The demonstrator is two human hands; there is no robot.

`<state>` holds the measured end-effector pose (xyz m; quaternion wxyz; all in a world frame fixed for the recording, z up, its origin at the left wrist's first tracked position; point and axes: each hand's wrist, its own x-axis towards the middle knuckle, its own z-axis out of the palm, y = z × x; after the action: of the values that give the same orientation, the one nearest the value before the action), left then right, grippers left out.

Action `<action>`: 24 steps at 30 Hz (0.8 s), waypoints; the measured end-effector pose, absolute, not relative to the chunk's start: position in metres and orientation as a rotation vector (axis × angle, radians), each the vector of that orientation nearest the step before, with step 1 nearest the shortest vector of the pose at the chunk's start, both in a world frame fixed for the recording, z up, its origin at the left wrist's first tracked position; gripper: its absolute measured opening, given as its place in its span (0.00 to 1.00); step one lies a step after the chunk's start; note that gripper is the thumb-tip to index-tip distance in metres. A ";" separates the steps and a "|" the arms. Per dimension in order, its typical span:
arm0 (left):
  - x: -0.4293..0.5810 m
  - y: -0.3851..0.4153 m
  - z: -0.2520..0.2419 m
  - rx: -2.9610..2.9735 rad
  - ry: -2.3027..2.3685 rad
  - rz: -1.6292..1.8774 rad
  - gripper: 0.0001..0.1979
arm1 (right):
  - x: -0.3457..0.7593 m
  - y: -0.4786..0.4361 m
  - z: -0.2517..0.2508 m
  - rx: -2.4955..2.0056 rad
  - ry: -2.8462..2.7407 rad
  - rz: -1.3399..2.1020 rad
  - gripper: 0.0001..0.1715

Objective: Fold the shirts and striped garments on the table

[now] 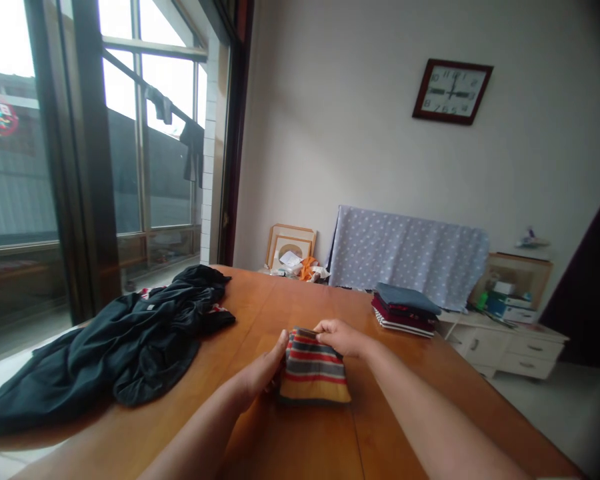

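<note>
A striped folded garment (316, 370) in red, grey, white and mustard lies on the wooden table in front of me. My left hand (263, 370) grips its left edge, thumb up along the side and the other fingers partly hidden behind the cloth. At its far right corner my right hand (343, 337) pinches the fabric between thumb and fingers. The garment is a compact rectangle, its mustard band nearest me; its exact kind cannot be made out.
On the left of the wooden table (260, 320) lies a crumpled dark garment (145, 340). A stack of folded clothes (405, 310) sits at the far right. Beyond are a dotted cloth cover (405, 247), a white cabinet (520, 350) and picture frames (291, 241).
</note>
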<state>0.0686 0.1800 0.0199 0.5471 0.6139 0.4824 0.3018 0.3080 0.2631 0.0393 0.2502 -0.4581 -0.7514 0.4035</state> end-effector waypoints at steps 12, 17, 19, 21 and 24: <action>0.082 0.199 -0.024 1.662 1.445 1.034 0.30 | 0.310 0.307 -0.003 -1.335 -2.098 0.929 0.14; 0.083 0.191 -0.017 1.955 1.593 1.134 0.23 | 0.306 0.312 -0.010 -1.361 -2.130 0.667 0.10; 0.087 0.185 -0.012 2.200 1.529 1.161 0.21 | 0.306 0.313 -0.009 -1.368 -2.145 0.545 0.09; 0.092 0.181 -0.010 2.423 1.419 1.125 0.21 | 0.306 0.314 -0.010 -1.381 -2.150 0.529 0.09; 0.098 0.179 -0.013 2.584 1.354 0.963 0.24 | 0.307 0.314 -0.015 -1.397 -2.151 0.591 0.09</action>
<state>0.0980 0.1791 -0.0126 0.0346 0.8405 0.4406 0.3133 0.3075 0.3137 -0.0147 0.2522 -0.5137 -0.7908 0.2173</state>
